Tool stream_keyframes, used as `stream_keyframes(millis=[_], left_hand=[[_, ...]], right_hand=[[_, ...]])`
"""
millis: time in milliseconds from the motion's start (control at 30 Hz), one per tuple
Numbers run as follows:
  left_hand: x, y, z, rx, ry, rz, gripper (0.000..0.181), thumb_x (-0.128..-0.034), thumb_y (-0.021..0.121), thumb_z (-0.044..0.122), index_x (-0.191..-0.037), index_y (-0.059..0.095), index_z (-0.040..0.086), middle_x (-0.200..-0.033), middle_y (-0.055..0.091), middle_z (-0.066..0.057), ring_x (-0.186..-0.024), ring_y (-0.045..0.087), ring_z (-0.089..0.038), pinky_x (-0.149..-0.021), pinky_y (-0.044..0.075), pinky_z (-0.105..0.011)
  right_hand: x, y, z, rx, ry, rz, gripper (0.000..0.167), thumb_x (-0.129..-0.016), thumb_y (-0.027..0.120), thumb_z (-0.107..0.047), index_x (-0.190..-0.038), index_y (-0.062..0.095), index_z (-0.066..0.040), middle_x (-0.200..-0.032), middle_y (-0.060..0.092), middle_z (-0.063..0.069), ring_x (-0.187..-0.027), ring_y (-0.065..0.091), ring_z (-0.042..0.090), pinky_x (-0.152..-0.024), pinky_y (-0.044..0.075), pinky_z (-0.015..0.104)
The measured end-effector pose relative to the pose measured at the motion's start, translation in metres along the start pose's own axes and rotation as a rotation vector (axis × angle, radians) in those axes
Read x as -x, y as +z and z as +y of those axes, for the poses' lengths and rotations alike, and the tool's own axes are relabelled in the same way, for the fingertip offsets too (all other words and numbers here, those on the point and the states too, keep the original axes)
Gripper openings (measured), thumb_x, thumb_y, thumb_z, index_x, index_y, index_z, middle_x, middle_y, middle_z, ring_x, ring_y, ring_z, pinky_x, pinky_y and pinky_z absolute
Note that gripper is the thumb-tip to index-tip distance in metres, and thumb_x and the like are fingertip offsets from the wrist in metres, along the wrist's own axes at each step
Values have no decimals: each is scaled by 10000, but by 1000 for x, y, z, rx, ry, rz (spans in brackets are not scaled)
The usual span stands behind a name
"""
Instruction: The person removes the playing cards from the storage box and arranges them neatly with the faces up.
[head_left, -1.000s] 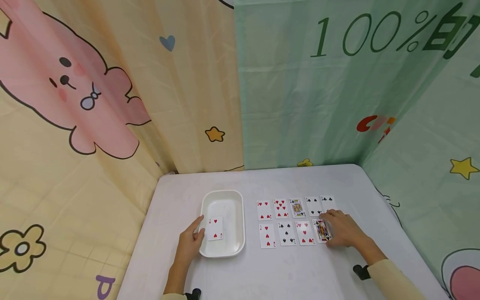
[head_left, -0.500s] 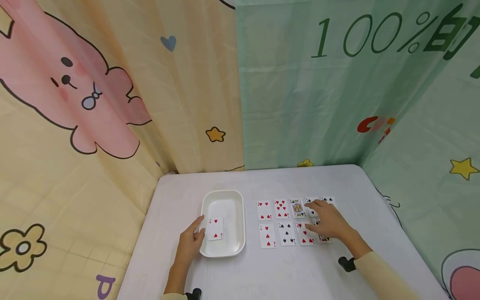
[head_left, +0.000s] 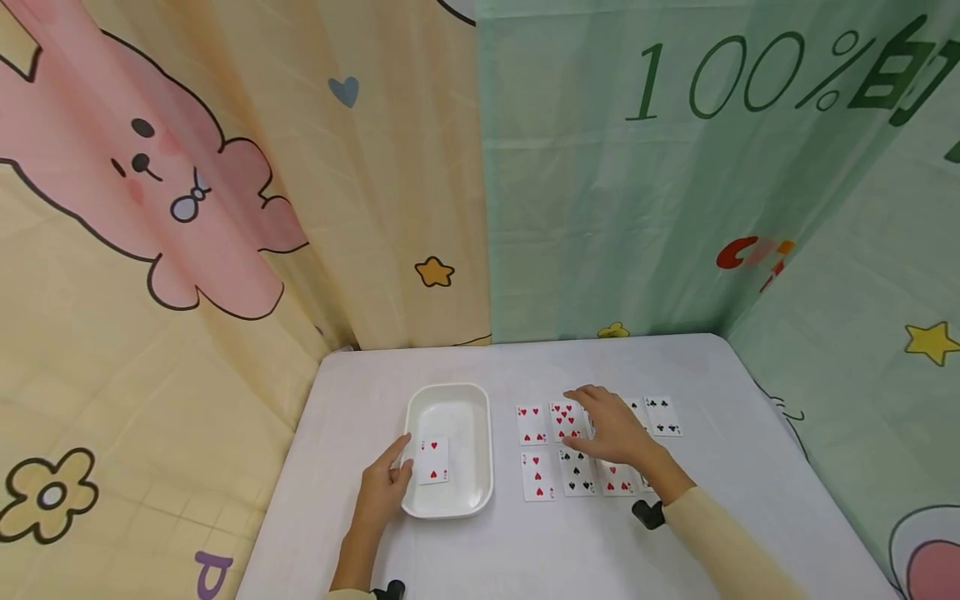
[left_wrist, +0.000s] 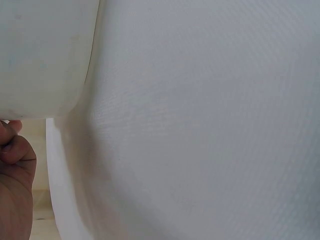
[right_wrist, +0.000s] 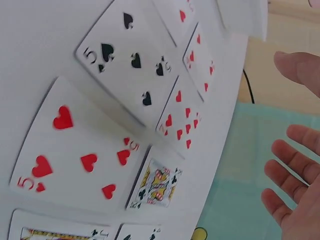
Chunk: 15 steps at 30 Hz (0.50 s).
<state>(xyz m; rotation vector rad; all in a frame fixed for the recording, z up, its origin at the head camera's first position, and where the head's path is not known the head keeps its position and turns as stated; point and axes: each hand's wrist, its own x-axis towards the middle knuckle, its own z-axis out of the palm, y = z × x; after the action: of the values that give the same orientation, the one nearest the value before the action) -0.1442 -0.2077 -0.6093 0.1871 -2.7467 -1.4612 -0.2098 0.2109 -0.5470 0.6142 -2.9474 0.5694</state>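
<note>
My left hand (head_left: 381, 492) holds the left rim of a white tray (head_left: 472, 475); in the left wrist view its fingers (left_wrist: 19, 150) curl against the tray's outer wall. A two of hearts (head_left: 433, 462) lies face up inside. Over two rows of face-up playing cards hovers my right hand (head_left: 615, 429), thumb and fingers spread, holding nothing. Its fingertips are near the seven of hearts (head_left: 566, 410), and it hides part of the back row. The right wrist view shows the five of spades (right_wrist: 117, 45), five of hearts (right_wrist: 75, 160) and king of clubs (right_wrist: 159, 182) below.
A three of hearts (head_left: 537, 477) and a four of hearts (head_left: 532, 425) lie nearest the tray. At the far right is a clubs card (head_left: 663, 417). Printed curtains (head_left: 420, 167) enclose the back and sides of the white table (head_left: 450, 558).
My right hand has moved left from the right end of the rows, uncovering the far-right clubs card. The left hand and tray have stayed in place; the view has shifted slightly.
</note>
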Motion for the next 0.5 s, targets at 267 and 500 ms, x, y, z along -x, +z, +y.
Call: stream_keyframes(millis=[267,500], left_hand=[[3,0,0,17,23,22,537,-991,672,91,-1495,556,233,-558,473,27,-431,412,-78,-429,398,-212],[2,1,0,24,40,25,533,-993,665,92,-1499,551,212,-501,394,62,-416,381,-70,-411,385,-220]], right_hand=[[-26,9,-36,-58,-70,-5,780,-822,793,-544,-1473,552,-188,-1456,584,59,-1358,536,306,-1101,462,586],[-48,26,-70,-91,-116,-40,822,-822,752,-626,-1499,514,-226,-1488,560,28,-1376,525,278,-1110,462,568]])
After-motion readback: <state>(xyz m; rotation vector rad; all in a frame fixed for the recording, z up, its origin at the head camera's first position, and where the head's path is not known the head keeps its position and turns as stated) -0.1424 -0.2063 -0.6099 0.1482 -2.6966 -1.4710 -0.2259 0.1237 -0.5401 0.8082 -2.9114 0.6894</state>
